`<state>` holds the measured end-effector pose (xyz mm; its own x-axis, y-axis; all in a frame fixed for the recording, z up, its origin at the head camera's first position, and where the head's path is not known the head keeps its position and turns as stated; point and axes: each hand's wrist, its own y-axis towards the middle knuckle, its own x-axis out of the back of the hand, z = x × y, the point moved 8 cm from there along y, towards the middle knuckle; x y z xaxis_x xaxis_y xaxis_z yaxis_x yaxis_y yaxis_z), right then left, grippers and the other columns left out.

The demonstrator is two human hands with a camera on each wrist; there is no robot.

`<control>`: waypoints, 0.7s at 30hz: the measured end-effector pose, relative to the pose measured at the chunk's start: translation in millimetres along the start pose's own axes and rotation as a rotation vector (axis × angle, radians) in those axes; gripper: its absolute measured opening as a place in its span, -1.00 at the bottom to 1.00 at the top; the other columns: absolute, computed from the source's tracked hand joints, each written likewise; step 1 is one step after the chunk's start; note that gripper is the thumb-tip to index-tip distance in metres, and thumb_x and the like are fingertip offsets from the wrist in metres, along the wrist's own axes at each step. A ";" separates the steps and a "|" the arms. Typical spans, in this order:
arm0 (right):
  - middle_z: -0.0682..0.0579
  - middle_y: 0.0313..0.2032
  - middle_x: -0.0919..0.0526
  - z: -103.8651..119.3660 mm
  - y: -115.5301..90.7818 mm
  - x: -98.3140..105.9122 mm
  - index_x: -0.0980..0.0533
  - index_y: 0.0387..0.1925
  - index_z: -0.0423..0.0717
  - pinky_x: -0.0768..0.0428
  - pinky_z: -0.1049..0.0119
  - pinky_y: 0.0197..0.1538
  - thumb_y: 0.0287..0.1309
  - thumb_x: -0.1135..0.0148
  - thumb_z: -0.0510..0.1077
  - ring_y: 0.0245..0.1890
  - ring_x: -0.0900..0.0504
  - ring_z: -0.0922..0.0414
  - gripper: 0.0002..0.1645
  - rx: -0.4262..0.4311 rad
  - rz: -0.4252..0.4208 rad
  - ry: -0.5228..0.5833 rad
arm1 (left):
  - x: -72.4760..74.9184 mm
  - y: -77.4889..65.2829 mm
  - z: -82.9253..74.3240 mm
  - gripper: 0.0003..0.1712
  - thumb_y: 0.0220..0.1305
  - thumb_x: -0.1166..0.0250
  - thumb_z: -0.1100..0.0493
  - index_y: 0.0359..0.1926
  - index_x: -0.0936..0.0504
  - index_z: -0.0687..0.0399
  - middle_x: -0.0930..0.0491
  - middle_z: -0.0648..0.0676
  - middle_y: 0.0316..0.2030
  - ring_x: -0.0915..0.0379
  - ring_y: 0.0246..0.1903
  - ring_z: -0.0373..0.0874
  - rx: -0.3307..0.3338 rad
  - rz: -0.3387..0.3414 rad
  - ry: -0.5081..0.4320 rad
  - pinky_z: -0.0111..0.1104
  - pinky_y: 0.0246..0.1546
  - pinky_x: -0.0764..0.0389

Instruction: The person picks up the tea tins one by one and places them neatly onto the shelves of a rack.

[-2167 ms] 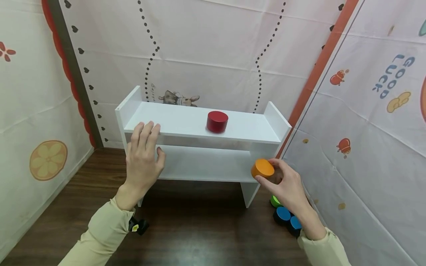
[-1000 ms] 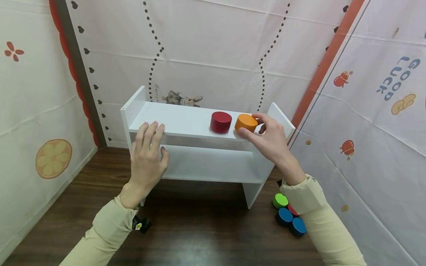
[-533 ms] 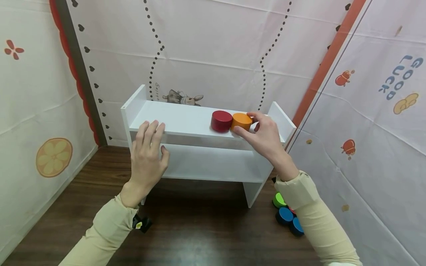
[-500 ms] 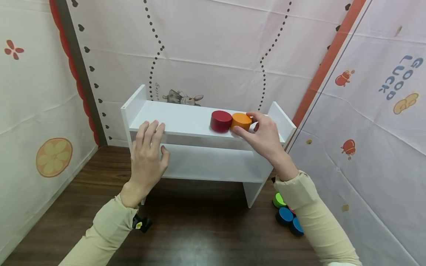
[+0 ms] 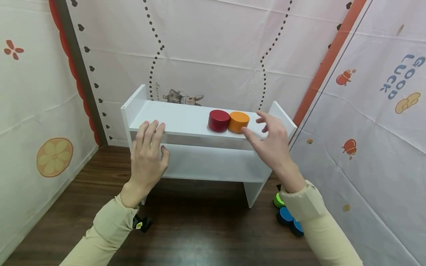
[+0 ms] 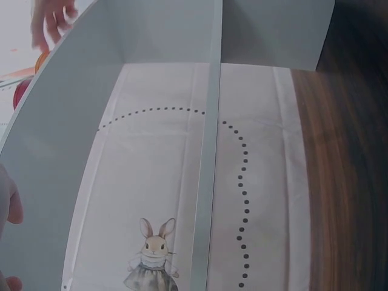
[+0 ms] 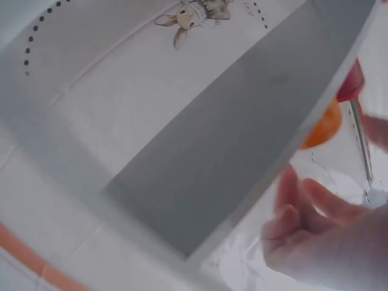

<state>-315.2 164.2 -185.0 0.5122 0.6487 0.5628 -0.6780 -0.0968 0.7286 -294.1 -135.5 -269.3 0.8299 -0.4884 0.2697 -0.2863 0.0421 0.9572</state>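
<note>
On the top board of the white shelf (image 5: 179,117) a dark red cylinder (image 5: 219,121) and an orange cylinder (image 5: 239,122) stand side by side, touching. Just right of the orange one is my right hand (image 5: 271,142), thumb and fingers spread with nothing between them; a gap also shows in the right wrist view between that hand (image 7: 321,224) and the orange cylinder (image 7: 324,127). My left hand (image 5: 146,162) is at the front left of the shelf, fingers extended near the top board's front edge. Whether it touches the board I cannot tell.
On the dark wooden floor (image 5: 199,236) at right lie a green cylinder (image 5: 279,200) and blue cylinders (image 5: 284,215), partly behind my right sleeve. Printed cloth walls (image 5: 213,44) enclose the back and both sides. Below the top board is a lower shelf board (image 5: 209,162).
My right hand brought the orange cylinder up onto the top board, slid it left against the red one, then let go and drew back right. The left hand stayed at the shelf's left.
</note>
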 end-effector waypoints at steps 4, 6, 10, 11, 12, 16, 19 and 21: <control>-0.16 -0.31 -0.68 -8.1 -33.4 28.9 -0.53 -0.03 -0.30 -0.37 0.39 -0.30 0.10 -0.32 -0.17 -0.45 -0.47 0.07 -0.59 0.082 -0.175 0.028 | -0.9 -0.1 0.3 -0.26 -0.03 -0.14 0.41 0.29 -0.40 0.18 -0.42 0.22 0.26 -0.20 0.33 0.17 0.002 -0.007 0.001 -0.01 -0.24 -0.44; -0.13 -0.40 -0.68 -20.8 -52.1 38.5 -0.55 -0.11 -0.30 -0.37 0.50 -0.36 0.10 -0.29 -0.23 -0.52 -0.44 0.15 -0.69 0.087 -0.224 0.005 | -0.7 -0.1 0.7 -0.26 -0.04 -0.14 0.42 0.29 -0.40 0.18 -0.43 0.22 0.26 -0.21 0.33 0.18 0.003 -0.013 0.003 0.00 -0.23 -0.44; -0.09 -0.49 -0.68 -64.2 -88.8 46.8 -0.57 -0.17 -0.28 -0.39 0.58 -0.47 0.09 -0.29 -0.25 -0.60 -0.45 0.23 -0.75 0.006 -0.239 -0.117 | 0.5 0.8 0.8 -0.26 -0.05 -0.15 0.43 0.28 -0.42 0.18 -0.44 0.21 0.25 -0.22 0.32 0.18 0.008 -0.027 -0.001 0.01 -0.22 -0.45; -0.10 -0.50 -0.69 -78.2 -98.6 46.2 -0.56 -0.16 -0.28 -0.42 0.53 -0.48 0.09 -0.30 -0.22 -0.62 -0.47 0.22 -0.73 -0.035 -0.214 -0.166 | 0.6 0.8 0.9 -0.27 -0.04 -0.15 0.43 0.28 -0.42 0.18 -0.44 0.21 0.25 -0.22 0.32 0.18 0.010 -0.028 -0.003 0.02 -0.21 -0.44; -0.12 -0.48 -0.70 -93.3 -108.9 44.9 -0.55 -0.13 -0.28 -0.45 0.46 -0.49 0.09 -0.31 -0.18 -0.62 -0.51 0.17 -0.68 -0.087 -0.176 -0.217 | 0.4 0.7 0.8 -0.27 -0.04 -0.15 0.43 0.28 -0.42 0.18 -0.44 0.21 0.25 -0.22 0.32 0.17 0.011 -0.028 -0.007 0.02 -0.21 -0.44; -0.33 -0.18 -0.65 -158.0 -156.6 32.7 -0.42 0.13 -0.33 -0.58 0.00 -0.42 0.15 -0.23 0.20 -0.38 -0.63 -0.18 -0.25 -0.390 0.124 -0.408 | -0.9 -0.1 0.2 -0.28 -0.02 -0.14 0.42 0.29 -0.41 0.19 -0.43 0.22 0.26 -0.21 0.33 0.17 0.008 -0.020 -0.013 0.02 -0.20 -0.44; -0.49 -0.07 -0.50 -202.1 -197.5 23.8 -0.33 0.14 -0.46 -0.54 -0.16 -0.42 0.08 -0.04 0.51 -0.25 -0.57 -0.33 0.10 -0.622 0.400 -0.501 | -1.3 -0.4 0.2 -0.27 -0.03 -0.15 0.42 0.29 -0.41 0.18 -0.43 0.22 0.26 -0.21 0.33 0.16 0.010 -0.020 -0.011 0.01 -0.19 -0.44; -0.51 -0.18 -0.48 -224.2 -222.2 19.8 -0.33 0.00 -0.54 -0.52 -0.10 -0.46 0.01 0.03 0.61 -0.33 -0.55 -0.31 0.21 -0.724 0.535 -0.530 | -1.7 -0.7 0.1 -0.27 -0.03 -0.15 0.42 0.29 -0.41 0.18 -0.43 0.21 0.26 -0.21 0.33 0.16 0.012 -0.017 -0.012 0.01 -0.19 -0.44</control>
<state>-272.6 367.8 -423.2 0.0993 0.2230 0.9698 -0.9487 0.3152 0.0247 -295.4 -134.8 -270.4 0.8291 -0.4990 0.2522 -0.2782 0.0231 0.9602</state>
